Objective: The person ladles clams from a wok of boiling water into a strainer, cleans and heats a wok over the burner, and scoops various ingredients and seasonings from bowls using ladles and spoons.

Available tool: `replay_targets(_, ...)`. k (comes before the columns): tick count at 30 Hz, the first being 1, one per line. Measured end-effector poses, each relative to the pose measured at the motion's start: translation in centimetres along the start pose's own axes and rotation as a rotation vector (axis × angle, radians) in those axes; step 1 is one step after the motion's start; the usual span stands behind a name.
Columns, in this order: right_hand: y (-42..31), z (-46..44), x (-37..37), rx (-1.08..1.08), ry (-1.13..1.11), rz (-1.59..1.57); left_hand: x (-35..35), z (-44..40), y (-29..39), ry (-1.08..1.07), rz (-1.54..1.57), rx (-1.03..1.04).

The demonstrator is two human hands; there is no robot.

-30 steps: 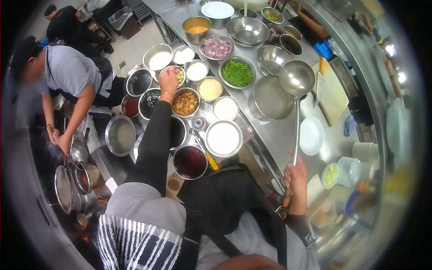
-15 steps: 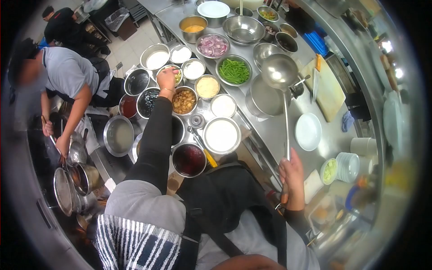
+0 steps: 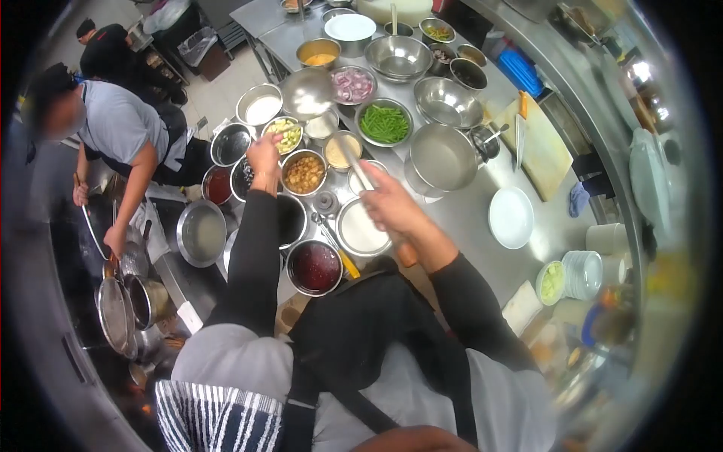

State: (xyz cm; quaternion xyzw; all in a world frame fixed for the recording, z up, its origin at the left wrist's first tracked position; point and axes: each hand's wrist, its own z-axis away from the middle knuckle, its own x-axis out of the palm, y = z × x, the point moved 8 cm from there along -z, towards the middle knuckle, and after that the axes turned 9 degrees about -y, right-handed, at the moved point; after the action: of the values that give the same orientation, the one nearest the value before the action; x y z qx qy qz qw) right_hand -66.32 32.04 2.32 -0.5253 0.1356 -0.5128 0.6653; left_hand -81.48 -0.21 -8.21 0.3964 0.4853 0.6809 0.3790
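My right hand grips the handle of a large metal ladle, with the wooden end showing below the fist. Motion blurs the ladle's bowl, which hangs over the containers at the back. My left hand is closed at the near left edge of a bowl of chopped pale-green pieces; what its fingers hold, if anything, is hidden. Near it stand a pot of browned cubes, a tin of beige powder and a container of white powder.
Sliced red onions and green beans sit in bowls behind. A deep steel pot, a knife on a cutting board and a white plate lie right. A co-worker holds a pan at left.
My right hand has swung the ladle leftward from above the steel pot to over the seasoning containers. My left hand has drawn back slightly from the chopped green pieces, which show more.
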Motion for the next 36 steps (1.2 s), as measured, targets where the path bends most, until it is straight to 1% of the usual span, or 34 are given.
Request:
replay_targets(2, -1.7, -0.5, 3.9, -0.027, -0.177, -0.219, 0.5, 2.2, -0.8, 0.009, 0.046, -0.040)
replay_targets(4, -2.0, -0.2, 5.6, -0.034, -0.220, -0.280, -0.3, 3.1, 0.1, 0.080, 0.181, 0.134)
replay_targets(5, -2.2, 0.0, 5.8, -0.056, -0.205, -0.255, -1.3, 3.0, 0.7, 0.142, 0.217, 0.222)
replay_targets(6, -2.4, 0.3, 5.9, -0.079, -0.190, -0.228, -2.8, 3.1, 2.2, 0.218, 0.114, 0.354)
replay_targets(7, -2.6, 0.8, 5.3, -0.091, -0.148, -0.098, -3.1, 4.4, 4.2, 0.262, 0.102, 0.393)
replay_targets(8, -2.5, 1.1, 4.9, -0.092, -0.149, -0.099, -2.9, 6.6, 7.3, 0.302, 0.091, 0.430)
replay_targets(9, -2.3, 1.4, 3.8, -0.084, -0.089, -0.074, -1.4, 9.3, 10.8, 0.312, -0.138, 0.486)
replay_targets(10, -2.0, 1.9, 2.8, -0.073, -0.028, -0.050, -0.7, 9.7, 11.1, 0.309, -0.137, 0.483)
replay_targets(12, -1.2, 2.3, 1.7, -0.042, -0.014, -0.051, 4.1, 12.2, 14.6, 0.116, -0.587, 1.023)
replay_targets(14, -0.4, 2.8, 1.3, -0.006, -0.011, -0.079, 8.2, 12.7, 12.7, -0.114, -0.838, 1.224)
replay_targets(15, 0.0, 3.2, 1.2, -0.011, 0.026, -0.084, 9.1, 9.8, 8.7, -0.304, -0.961, 1.172)
replay_targets(16, 0.8, 4.1, 1.7, 0.003, 0.024, -0.082, 10.0, 9.7, 7.2, -0.411, -1.025, 1.036)
replay_targets(18, 0.5, 5.5, 1.1, 0.007, 0.139, -0.085, 9.9, 12.7, 10.3, -0.281, -0.803, 1.142)
replay_targets(19, 0.8, 6.7, 0.8, -0.008, 0.126, -0.127, 9.2, 13.3, 11.2, -0.179, -0.812, 1.084)
replay_targets(20, 1.7, 7.7, -0.2, -0.014, 0.150, -0.144, 8.6, 13.8, 12.4, -0.157, -0.758, 0.942)
replay_targets(22, 1.9, 11.2, -0.5, 0.002, 0.151, -0.122, 7.1, 11.5, 9.6, -0.208, -0.541, 0.555)
replay_targets(23, 2.0, 12.9, -0.3, 0.004, 0.155, -0.120, 6.4, 10.6, 8.5, -0.209, -0.537, 0.552)
replay_targets(25, 2.7, 16.3, -0.1, 0.054, 0.205, -0.070, 6.1, 7.8, 4.0, -0.320, -0.702, 0.391)
replay_targets(28, 4.4, 20.5, 0.7, 0.100, 0.236, -0.117, 6.5, 6.7, 1.1, -0.338, -0.738, 0.333)
replay_targets(30, 5.4, 22.4, 1.4, 0.123, 0.261, -0.122, 6.7, 5.9, 0.1, -0.335, -0.768, 0.349)
replay_targets(32, 6.2, 23.8, 2.3, 0.152, 0.284, -0.130, 6.7, 5.8, -0.4, -0.287, -0.764, 0.359)
replay_targets(36, 7.2, 25.4, 3.6, 0.173, 0.340, -0.146, 6.7, 5.1, -1.1, -0.264, -0.750, 0.343)
